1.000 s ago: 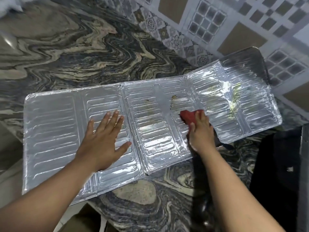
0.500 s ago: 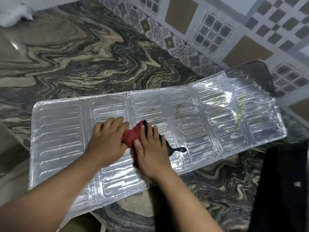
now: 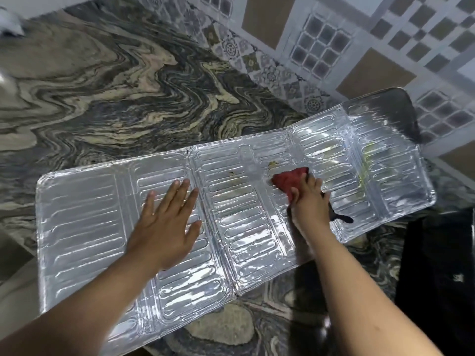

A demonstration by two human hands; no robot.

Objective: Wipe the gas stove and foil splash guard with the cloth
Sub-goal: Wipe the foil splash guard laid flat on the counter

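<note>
The silver foil splash guard lies unfolded flat across the marbled countertop, its right end raised against the tiled wall. Yellow-brown stains mark its middle and right panels. My left hand rests flat on the foil, fingers spread, left of the centre fold. My right hand presses a red cloth with a dark edge onto the foil just below a brown stain. The gas stove shows only as a black mass at the right edge.
The marbled countertop stretches behind and in front of the foil. A patterned tiled wall runs along the back right. The counter's front edge lies at the lower left, under the foil's overhang. A pale blurred object sits at the far left corner.
My right hand swept the red cloth left to the centre beside my left hand, then back right to the stained panel. My left hand has flattened and stayed on the foil.
</note>
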